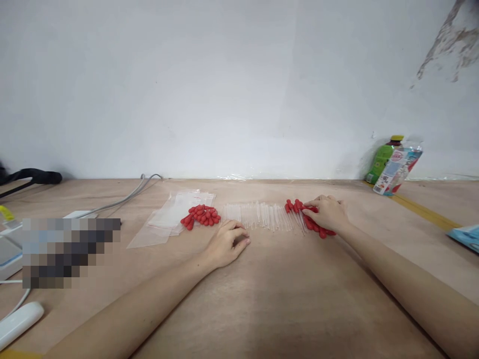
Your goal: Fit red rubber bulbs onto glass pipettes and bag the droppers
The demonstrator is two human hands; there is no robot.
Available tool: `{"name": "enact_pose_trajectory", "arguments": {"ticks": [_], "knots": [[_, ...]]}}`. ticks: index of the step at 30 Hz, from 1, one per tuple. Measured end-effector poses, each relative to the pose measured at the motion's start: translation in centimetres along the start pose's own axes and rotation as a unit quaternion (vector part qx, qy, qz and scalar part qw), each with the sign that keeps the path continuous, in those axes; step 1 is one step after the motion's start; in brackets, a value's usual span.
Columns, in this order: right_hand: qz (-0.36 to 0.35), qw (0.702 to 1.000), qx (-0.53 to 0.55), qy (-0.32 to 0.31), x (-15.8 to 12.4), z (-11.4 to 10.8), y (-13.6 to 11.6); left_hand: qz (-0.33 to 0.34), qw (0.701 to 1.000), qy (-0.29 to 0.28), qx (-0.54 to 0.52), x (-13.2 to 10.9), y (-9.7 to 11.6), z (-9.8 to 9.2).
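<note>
My right hand (326,213) is at the right end of a row of thin clear tubes (258,215), with thumb and fingertips closed around a red rubber bulb. Beneath and beside that hand lie more red rubber bulbs (322,231). A few tubes there wear red bulbs (293,205) on their far ends, like droppers. My left hand (228,243) rests on the table just in front of the row's left end, fingers loosely bent and thumb apart, with nothing seen in it. Left of it, a pile of red rubber bulbs (201,216) sits partly on clear plastic bags (164,222).
Against the wall at the back right stand a green bottle (379,162) and a tilted printed carton (398,169). A blue packet (466,235) lies at the right edge. On the left are a grey cable (127,198), a blurred-out patch and a white rounded object (20,324).
</note>
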State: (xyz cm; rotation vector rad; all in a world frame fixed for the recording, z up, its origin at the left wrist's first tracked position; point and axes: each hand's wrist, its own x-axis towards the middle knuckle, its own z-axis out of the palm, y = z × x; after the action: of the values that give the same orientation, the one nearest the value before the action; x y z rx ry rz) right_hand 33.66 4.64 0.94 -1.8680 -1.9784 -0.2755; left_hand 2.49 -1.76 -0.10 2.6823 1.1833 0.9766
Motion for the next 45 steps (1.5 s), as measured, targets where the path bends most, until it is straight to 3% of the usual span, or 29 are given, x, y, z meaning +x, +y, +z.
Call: {"name": "enact_pose_trajectory", "arguments": {"ticks": [5,9,12,14,18,23,27,31,39,45], "knots": [[0.022,0.998,0.041,0.029,0.0,-0.1,-0.1,-0.007,1.000,0.003,-0.010,0.2,0.2,-0.3],[0.031,0.981,0.146,0.126,-0.3,-0.2,-1.0,-0.049,0.998,0.034,0.026,1.2,0.0,-0.3],[-0.016,0.953,0.223,0.205,-1.4,-0.1,-3.1,-0.101,0.990,0.056,0.075,3.2,-0.3,0.2],[-0.078,0.946,0.218,0.227,-2.5,-0.1,-4.7,-0.133,0.985,0.053,0.100,4.8,-0.3,0.8],[-0.163,0.951,0.156,0.212,-3.9,0.0,-6.4,-0.192,0.970,0.018,0.147,8.1,0.0,2.2],[-0.130,0.955,0.208,0.164,-3.4,0.7,-4.8,-0.266,0.947,-0.034,0.179,10.4,0.0,3.8],[-0.102,0.943,0.269,0.166,-2.9,1.4,-3.8,-0.312,0.930,-0.063,0.184,11.2,-0.3,4.4],[-0.123,0.941,0.266,0.171,-3.1,1.8,-3.9,-0.350,0.913,-0.087,0.192,11.9,-0.1,4.3],[-0.149,0.942,0.232,0.191,-3.4,1.9,-4.1,-0.363,0.905,-0.098,0.198,12.7,0.5,4.3],[-0.181,0.911,0.290,0.230,-3.4,1.7,-4.5,-0.257,0.948,-0.068,0.176,10.6,1.3,2.2]]}}
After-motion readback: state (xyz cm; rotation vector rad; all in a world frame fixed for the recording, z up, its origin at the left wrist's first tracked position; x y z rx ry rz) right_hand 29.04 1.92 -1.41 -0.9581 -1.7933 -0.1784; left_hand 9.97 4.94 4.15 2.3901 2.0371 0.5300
